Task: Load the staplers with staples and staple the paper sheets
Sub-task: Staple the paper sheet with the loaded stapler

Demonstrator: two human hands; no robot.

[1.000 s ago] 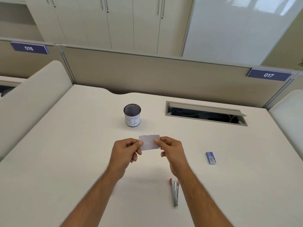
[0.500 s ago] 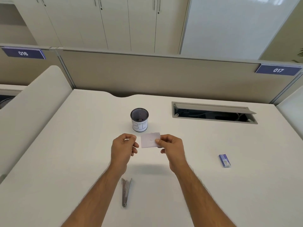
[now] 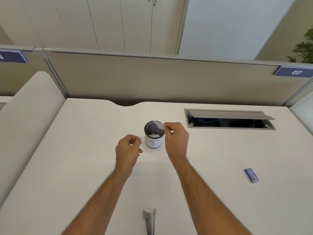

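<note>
Overhead, from the head camera, a small white paper slip (image 3: 158,125) is pinched between thumb and fingertips of the right hand (image 3: 176,139) and held over the open mouth of a small round black mesh cup with a white hand-lettered label (image 3: 154,137), the slip's lower edge overlapping the cup's rim. The left hand (image 3: 128,150) is seen just left of the cup, its fingers curled in loosely with nothing held. Both are raised above a white desk top (image 3: 67,167). A metal stapler lying opened out (image 3: 149,221) is seen near the desk's front edge, between the two forearms and well apart from the cup. A small blue box of staples (image 3: 251,175) lies on the desk far to the right. An open grey cable hatch (image 3: 228,119) is set into the desk behind the right hand.
</note>
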